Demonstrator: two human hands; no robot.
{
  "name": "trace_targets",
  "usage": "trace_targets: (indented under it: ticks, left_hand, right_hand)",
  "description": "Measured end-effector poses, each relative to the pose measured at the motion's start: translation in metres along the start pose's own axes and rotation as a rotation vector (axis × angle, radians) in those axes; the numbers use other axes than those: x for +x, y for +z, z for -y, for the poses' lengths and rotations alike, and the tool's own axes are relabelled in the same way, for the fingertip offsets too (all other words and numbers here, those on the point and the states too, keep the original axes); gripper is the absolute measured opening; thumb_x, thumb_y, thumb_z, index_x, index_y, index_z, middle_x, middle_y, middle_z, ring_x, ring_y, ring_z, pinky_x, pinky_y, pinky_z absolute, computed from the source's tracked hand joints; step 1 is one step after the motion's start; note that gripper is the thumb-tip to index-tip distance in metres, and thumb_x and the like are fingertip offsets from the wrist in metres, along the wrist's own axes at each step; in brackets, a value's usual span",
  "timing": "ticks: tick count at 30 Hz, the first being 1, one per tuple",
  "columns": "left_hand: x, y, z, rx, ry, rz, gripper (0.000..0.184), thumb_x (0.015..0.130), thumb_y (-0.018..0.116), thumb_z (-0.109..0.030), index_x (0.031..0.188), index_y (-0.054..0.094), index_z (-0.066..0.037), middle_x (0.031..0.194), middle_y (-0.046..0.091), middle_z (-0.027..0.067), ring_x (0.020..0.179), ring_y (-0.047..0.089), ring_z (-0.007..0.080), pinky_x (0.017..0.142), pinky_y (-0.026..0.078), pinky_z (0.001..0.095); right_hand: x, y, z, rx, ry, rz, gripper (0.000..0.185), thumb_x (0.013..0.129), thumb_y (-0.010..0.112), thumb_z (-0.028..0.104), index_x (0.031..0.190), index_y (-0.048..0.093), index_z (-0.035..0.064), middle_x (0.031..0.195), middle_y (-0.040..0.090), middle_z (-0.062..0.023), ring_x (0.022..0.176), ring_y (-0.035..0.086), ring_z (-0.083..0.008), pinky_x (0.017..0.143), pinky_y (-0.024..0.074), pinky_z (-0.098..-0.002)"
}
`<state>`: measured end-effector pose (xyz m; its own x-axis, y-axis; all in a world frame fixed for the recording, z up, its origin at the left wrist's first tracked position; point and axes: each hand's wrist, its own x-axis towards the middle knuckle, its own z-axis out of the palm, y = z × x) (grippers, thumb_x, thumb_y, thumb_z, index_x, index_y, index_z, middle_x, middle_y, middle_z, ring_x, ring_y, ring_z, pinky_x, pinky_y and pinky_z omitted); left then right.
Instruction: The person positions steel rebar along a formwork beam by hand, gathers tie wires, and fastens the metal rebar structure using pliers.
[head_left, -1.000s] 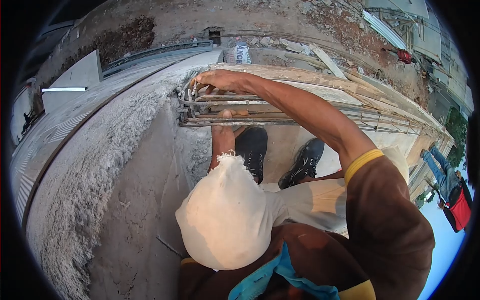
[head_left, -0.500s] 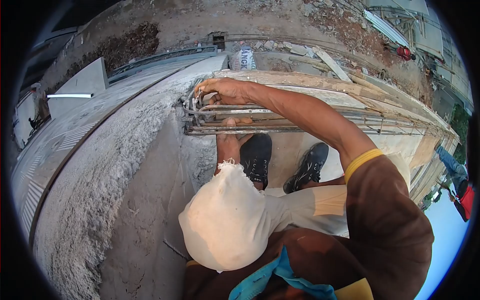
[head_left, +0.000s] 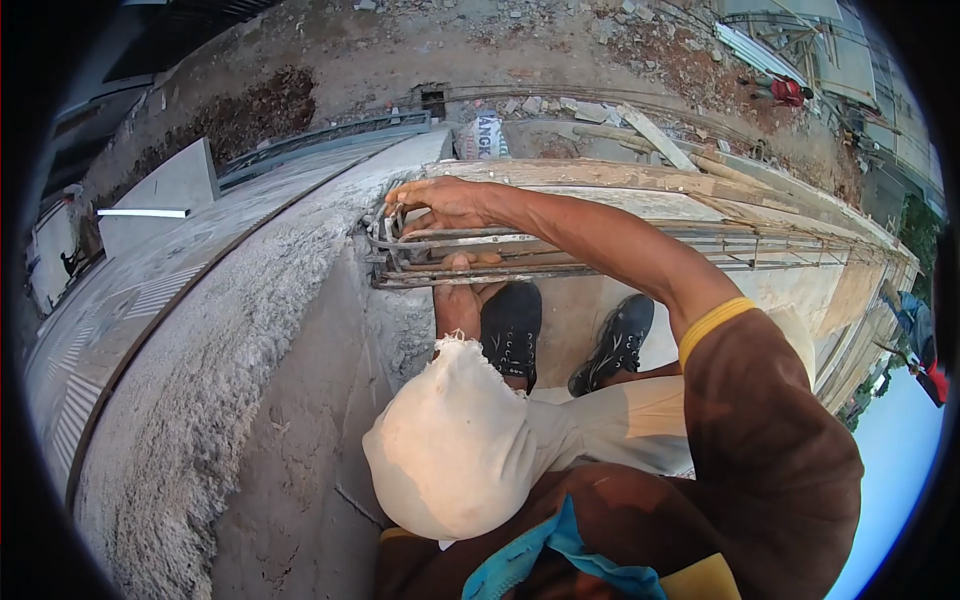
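A rebar cage of long steel bars with bent stirrups at its left end lies in a trough along a concrete edge. My right hand reaches across from the right, fingers bent around the upper corner of the end stirrups. Below it, my left hand comes up from behind my bent knee, its thumb and fingers curled around the lower bars. Part of the left palm is hidden by the bars. Whether a small piece of wire lies in the right fingers cannot be made out.
Rough concrete borders the left side. A wooden form board runs beyond the cage. My black shoes stand under the bars. Far below lies rubble ground with a person in red; another person is at the right edge.
The view has shifted slightly, so the cage and hands sit a little lower in the picture. Both hands stay at the same bars, with the right wrist slightly turned.
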<state>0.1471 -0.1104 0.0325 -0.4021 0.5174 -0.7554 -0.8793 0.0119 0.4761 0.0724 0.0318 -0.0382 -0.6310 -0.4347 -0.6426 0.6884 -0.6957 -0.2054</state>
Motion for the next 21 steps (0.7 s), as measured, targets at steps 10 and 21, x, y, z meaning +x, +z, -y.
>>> trace_targets:
  ticks: [10, 21]
  left_hand:
    - [-0.001, 0.001, 0.002, -0.065, -0.007, -0.049, 0.029, 0.103, 0.036, -0.031, 0.107, 0.049, -0.005, 0.105, 0.063, 0.0140, 0.101, 0.063, 0.0285, 0.092, 0.052, 0.0510]
    - [-0.002, 0.002, 0.001, -0.081, -0.055, -0.064, 0.028, 0.103, 0.036, -0.033, 0.107, 0.049, -0.008, 0.108, 0.062, 0.0132, 0.104, 0.062, 0.0304, 0.095, 0.048, 0.0550]
  right_hand:
    - [-0.001, -0.008, 0.004, -0.284, -0.016, 0.001, 0.029, 0.103, 0.037, 0.029, 0.119, 0.058, 0.0162, 0.110, 0.052, -0.0006, 0.066, 0.041, -0.0073, 0.058, 0.0406, -0.0233]
    - [0.000, 0.001, 0.008, -0.149, 0.074, -0.024, 0.034, 0.103, 0.034, 0.032, 0.117, 0.056, 0.0105, 0.117, 0.051, -0.0082, 0.077, 0.053, -0.0149, 0.063, 0.0539, -0.0280]
